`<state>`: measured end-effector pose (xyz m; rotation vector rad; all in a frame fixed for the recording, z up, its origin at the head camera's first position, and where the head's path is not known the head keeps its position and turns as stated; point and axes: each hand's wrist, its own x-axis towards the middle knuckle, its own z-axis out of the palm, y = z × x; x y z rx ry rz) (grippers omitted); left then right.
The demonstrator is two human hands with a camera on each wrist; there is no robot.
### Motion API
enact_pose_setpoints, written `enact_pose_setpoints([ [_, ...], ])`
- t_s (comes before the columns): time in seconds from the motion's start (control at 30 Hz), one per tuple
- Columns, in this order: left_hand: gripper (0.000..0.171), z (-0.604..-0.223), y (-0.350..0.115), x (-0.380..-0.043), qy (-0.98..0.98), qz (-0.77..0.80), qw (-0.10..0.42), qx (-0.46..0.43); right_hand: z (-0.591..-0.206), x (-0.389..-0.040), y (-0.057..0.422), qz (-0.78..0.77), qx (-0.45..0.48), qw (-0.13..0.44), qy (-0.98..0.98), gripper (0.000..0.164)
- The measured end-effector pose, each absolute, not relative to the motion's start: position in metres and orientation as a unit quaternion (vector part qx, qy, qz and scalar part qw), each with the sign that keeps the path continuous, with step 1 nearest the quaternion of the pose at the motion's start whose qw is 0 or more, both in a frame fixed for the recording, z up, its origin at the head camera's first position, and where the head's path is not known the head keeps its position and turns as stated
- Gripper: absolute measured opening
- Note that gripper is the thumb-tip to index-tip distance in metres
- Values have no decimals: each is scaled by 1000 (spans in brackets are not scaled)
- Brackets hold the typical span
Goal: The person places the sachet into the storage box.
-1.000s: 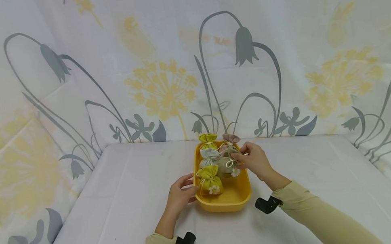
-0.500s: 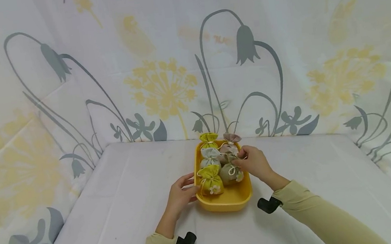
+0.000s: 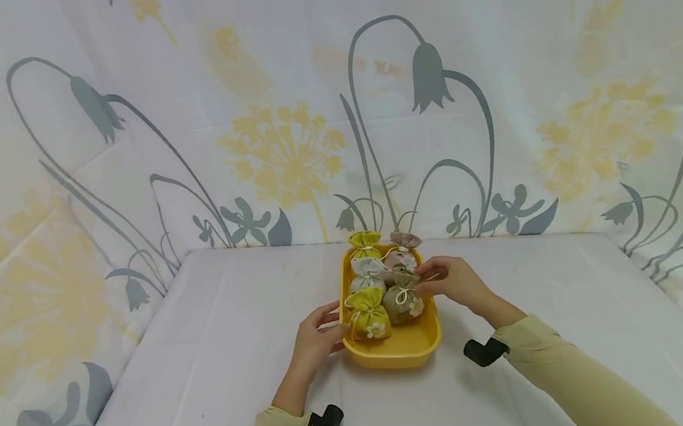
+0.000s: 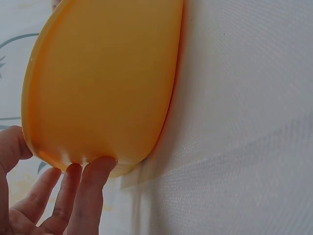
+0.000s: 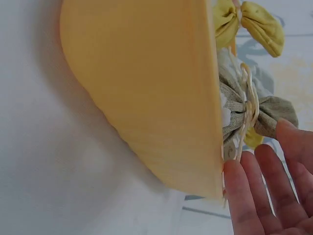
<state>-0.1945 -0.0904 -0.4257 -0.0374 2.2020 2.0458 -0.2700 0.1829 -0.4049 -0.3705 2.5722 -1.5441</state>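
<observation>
A yellow plastic bin holds several small drawstring pouches. My left hand holds its left side; in the left wrist view the thumb is at the rim and the fingertips press the outer wall. The olive-grey pouch, with a white bow and small flower, sits upright on the bin's right side. My right hand is at that pouch's gathered top with its fingers apart. In the right wrist view its thumb is right by the pouch's ruffle, and the other fingers are near the rim.
In the bin's left row stand a yellow-green pouch, a pale grey pouch and another yellow-green pouch. A pinkish pouch is at the back right. White cloth covers the table, with a floral curtain behind.
The olive-grey pouch has settled slightly lower and nearer in the bin. My right hand has let go of its top and drawn back to the right. My left hand stays put.
</observation>
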Motion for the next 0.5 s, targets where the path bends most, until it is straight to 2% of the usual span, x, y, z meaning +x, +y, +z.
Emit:
enact_pose_setpoints([
  [0.13,50,-428,-92,-195,731,679,69,-11,-410,-260,187,-530,-101,37,841,33],
  [0.3,51,-452,-95,-205,732,678,61,-17,-418,-249,188,-558,-73,10,827,35],
  [0.5,45,-465,-107,-202,758,651,39,-10,-423,-241,189,-567,-41,-8,823,37],
])
